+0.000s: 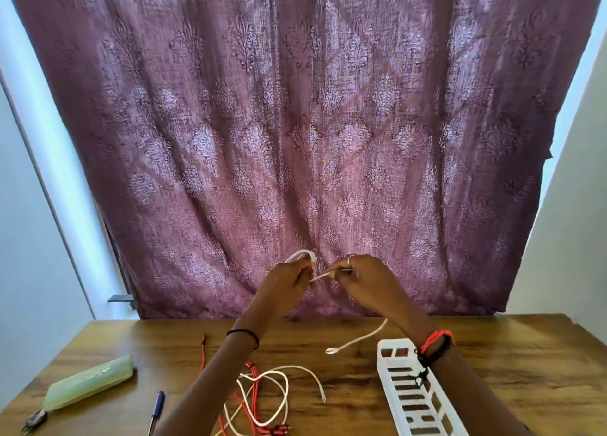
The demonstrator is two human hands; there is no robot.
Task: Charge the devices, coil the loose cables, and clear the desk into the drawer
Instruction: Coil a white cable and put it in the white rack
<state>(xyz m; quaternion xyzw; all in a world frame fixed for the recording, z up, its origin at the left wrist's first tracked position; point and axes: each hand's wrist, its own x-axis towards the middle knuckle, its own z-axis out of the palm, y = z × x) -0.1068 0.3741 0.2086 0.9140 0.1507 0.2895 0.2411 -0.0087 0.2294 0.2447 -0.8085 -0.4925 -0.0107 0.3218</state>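
1. Nearest the camera, loose white and red cables (262, 399) lay tangled on the tabletop (509, 363).
2. Left of them lay a pale green case (87, 384) and a blue pen (157, 409).
3. The left hand (289, 279) pinched a small white cable coil (300, 257) above the tabletop.
4. The right hand (368, 276) pinched the same cable's straight run.
5. A white slotted tray (417, 396) lay rightmost.

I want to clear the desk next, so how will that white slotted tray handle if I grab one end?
The tray looks like thin, cut-out plastic, so probably light and slightly flexible. Long and narrow, it may swing if lifted by one end.
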